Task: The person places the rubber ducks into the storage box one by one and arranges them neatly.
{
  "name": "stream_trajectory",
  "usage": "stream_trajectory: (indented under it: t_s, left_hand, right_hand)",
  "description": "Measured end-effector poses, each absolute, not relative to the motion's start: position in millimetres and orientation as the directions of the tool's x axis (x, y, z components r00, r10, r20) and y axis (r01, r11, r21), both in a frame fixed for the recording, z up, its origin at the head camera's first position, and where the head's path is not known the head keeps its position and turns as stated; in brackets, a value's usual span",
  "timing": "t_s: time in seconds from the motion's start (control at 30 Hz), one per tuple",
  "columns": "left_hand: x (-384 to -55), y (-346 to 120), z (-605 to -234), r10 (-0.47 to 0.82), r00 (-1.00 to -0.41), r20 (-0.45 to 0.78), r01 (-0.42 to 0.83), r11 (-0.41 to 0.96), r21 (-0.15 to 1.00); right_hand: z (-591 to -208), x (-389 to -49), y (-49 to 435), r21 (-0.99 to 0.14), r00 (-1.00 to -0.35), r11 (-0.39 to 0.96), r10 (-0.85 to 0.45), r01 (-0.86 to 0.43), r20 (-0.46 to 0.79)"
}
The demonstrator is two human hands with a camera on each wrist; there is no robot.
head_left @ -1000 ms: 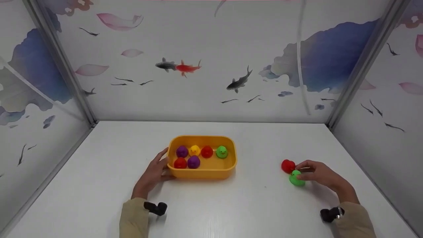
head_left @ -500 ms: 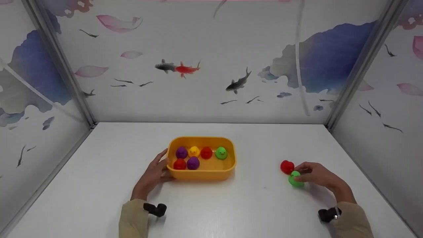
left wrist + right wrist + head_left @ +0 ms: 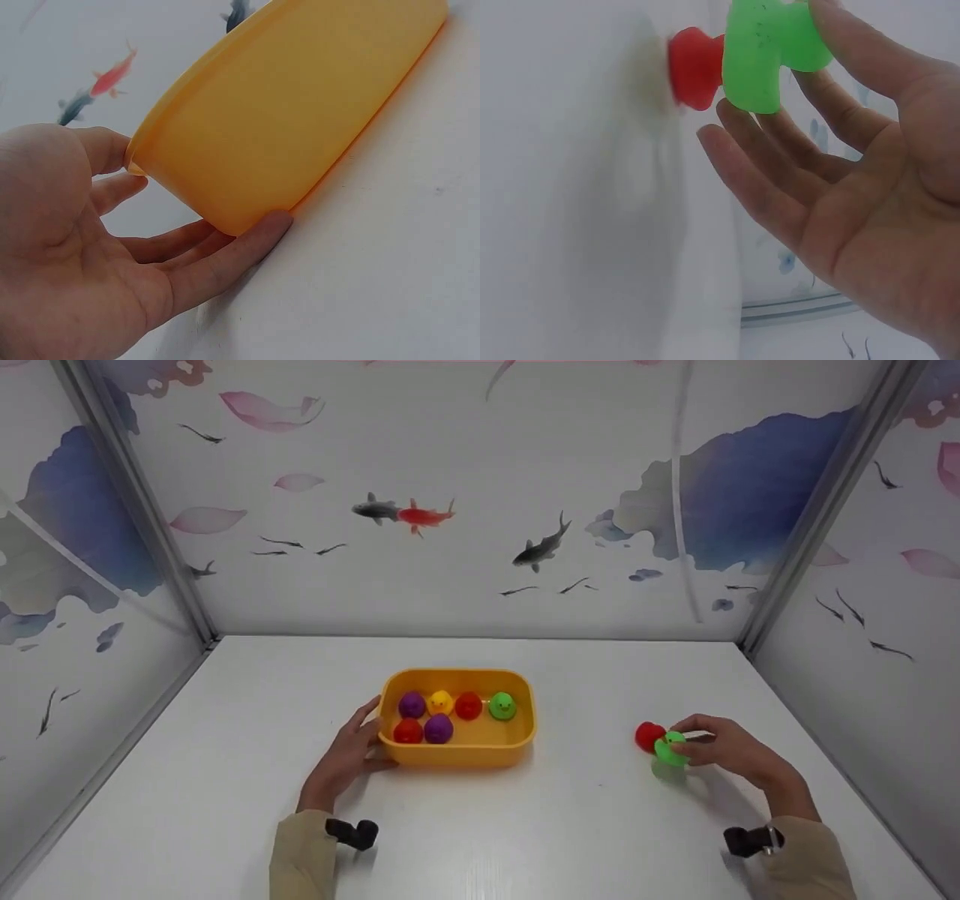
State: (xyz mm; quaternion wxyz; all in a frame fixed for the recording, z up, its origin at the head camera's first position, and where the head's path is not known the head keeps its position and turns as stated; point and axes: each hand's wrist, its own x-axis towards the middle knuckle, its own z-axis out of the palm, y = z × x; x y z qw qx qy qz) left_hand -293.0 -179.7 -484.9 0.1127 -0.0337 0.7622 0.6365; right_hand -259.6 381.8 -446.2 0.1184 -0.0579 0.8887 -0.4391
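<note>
In the head view my left hand holds the left end of an orange plastic bin. The left wrist view has the thumb at the bin's rim and other fingers along its lower edge. Farther right, my right hand pinches a green rubber duck just above the table. A red rubber duck sits on the table behind and left of the green one. In the right wrist view the green duck partly covers the red duck, and the lower fingers stay extended.
Inside the bin lie two purple ducks, two red ducks, a yellow duck and another green duck. Printed wall panels enclose the white table at the back and both sides.
My right hand has lifted the green duck slightly off the table, and its shadow now shows below it. The left hand and the bin have stayed in place.
</note>
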Motion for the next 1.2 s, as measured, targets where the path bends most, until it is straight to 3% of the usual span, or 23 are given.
stream_trajectory:
  t_s: [0.5,0.8,1.2]
  left_hand:
    - [-294.1,-179.9,-483.4,0.097,-0.972,-0.212,-0.196,0.158,0.968]
    - [-293.9,-180.9,-484.8,0.105,-0.968,-0.23,-0.213,0.152,0.965]
    - [-293.8,-181.0,-487.0,0.097,-0.969,-0.228,-0.213,0.139,0.967]
  right_hand:
    - [-422.8,-254.3,358.3,-0.879,-0.953,0.458,-0.302,-0.134,-0.012]
    - [-423.4,-254.3,337.3,-0.847,-0.966,0.504,-0.254,-0.171,0.044]
    - [-430.5,-259.8,300.5,-0.85,-0.94,0.454,-0.317,-0.269,0.128]
